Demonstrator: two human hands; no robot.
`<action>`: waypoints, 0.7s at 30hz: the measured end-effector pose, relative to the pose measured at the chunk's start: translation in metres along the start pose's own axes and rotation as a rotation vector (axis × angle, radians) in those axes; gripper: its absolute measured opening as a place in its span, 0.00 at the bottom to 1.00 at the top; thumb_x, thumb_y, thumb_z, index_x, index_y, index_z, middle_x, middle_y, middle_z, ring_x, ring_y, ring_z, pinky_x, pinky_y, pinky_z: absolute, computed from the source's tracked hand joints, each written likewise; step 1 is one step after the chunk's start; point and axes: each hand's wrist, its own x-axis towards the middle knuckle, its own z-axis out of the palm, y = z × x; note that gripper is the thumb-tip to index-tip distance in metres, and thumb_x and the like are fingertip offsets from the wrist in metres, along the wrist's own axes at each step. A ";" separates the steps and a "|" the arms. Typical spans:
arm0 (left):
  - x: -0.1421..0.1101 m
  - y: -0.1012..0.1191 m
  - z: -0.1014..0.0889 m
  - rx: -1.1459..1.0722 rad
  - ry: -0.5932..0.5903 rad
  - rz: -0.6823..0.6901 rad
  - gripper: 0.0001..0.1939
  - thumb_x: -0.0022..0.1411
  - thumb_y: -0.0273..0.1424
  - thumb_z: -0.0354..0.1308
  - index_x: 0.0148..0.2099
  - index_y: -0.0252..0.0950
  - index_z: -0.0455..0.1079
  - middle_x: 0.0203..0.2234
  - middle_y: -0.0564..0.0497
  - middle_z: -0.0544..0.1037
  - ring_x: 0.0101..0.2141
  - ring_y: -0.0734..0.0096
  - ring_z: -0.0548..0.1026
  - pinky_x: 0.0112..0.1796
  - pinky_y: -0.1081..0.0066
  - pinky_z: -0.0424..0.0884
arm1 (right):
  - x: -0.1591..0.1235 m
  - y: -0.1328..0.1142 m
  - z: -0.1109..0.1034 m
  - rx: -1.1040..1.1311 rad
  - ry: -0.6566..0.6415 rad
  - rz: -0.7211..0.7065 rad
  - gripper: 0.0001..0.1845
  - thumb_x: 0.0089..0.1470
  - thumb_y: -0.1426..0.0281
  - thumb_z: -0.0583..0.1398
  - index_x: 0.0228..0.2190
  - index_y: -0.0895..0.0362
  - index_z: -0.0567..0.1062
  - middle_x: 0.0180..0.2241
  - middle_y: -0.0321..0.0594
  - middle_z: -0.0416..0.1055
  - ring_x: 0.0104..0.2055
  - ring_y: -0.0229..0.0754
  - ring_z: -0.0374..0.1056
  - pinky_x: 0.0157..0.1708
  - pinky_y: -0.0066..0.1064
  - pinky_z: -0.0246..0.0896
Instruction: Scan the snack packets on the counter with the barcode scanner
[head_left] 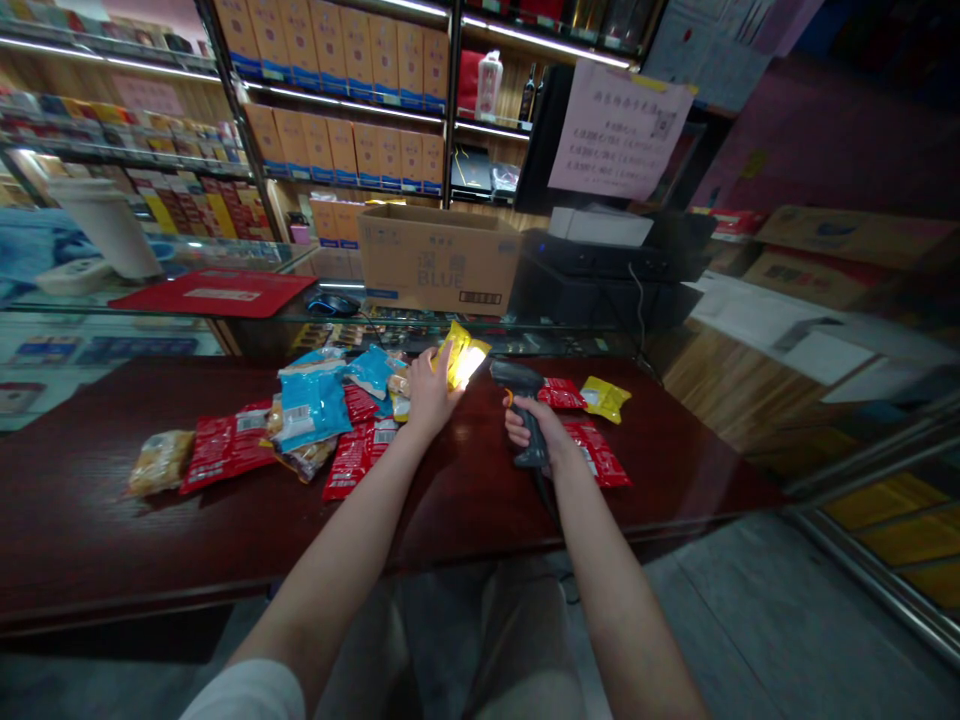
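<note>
We are grasping a yellow packet (457, 352) in our left hand (431, 397), just above the tabletop (457, 530), and are closing our right hand (541, 428) around the grip of a scanner (517, 378). The scanner is facing the packet, whose near end is glaring white, washing out any print there. To our left, blue packets (309, 405) are lying over red packets (229, 447), partly hiding them; to our right, a second yellow packet (606, 398) is resting. We cannot tell whether our finger is pressing the trigger.
</note>
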 end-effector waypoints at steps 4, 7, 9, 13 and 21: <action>-0.001 0.000 0.001 0.052 0.007 0.023 0.38 0.58 0.33 0.63 0.69 0.36 0.59 0.57 0.35 0.65 0.54 0.45 0.66 0.55 0.52 0.62 | 0.002 0.001 0.001 -0.023 0.015 0.008 0.14 0.48 0.64 0.66 0.33 0.57 0.69 0.17 0.25 0.59 0.13 0.28 0.50 0.12 0.20 0.44; -0.002 0.004 -0.001 0.070 0.010 0.029 0.36 0.60 0.36 0.61 0.68 0.35 0.59 0.58 0.34 0.66 0.54 0.46 0.66 0.54 0.52 0.62 | 0.001 0.000 0.002 -0.018 0.017 0.019 0.14 0.48 0.64 0.66 0.32 0.57 0.68 0.16 0.25 0.59 0.14 0.27 0.49 0.12 0.20 0.43; -0.001 0.007 -0.007 0.096 0.005 0.006 0.36 0.61 0.37 0.60 0.69 0.34 0.59 0.58 0.33 0.66 0.54 0.45 0.66 0.54 0.51 0.63 | 0.001 0.000 0.003 -0.008 0.013 0.016 0.14 0.49 0.64 0.66 0.33 0.57 0.69 0.16 0.25 0.58 0.14 0.27 0.48 0.12 0.19 0.42; 0.002 0.011 -0.026 0.180 0.038 -0.159 0.36 0.61 0.36 0.57 0.69 0.29 0.58 0.62 0.29 0.62 0.59 0.37 0.64 0.56 0.44 0.60 | -0.001 -0.003 0.002 0.036 0.002 -0.015 0.15 0.51 0.64 0.64 0.38 0.57 0.70 0.17 0.25 0.58 0.14 0.28 0.48 0.12 0.19 0.42; 0.006 0.007 -0.037 0.206 0.003 0.014 0.25 0.65 0.27 0.48 0.62 0.32 0.68 0.64 0.34 0.65 0.68 0.47 0.54 0.65 0.40 0.42 | -0.004 -0.010 0.002 0.098 0.028 -0.084 0.13 0.53 0.64 0.62 0.40 0.58 0.72 0.17 0.25 0.56 0.14 0.28 0.46 0.12 0.20 0.42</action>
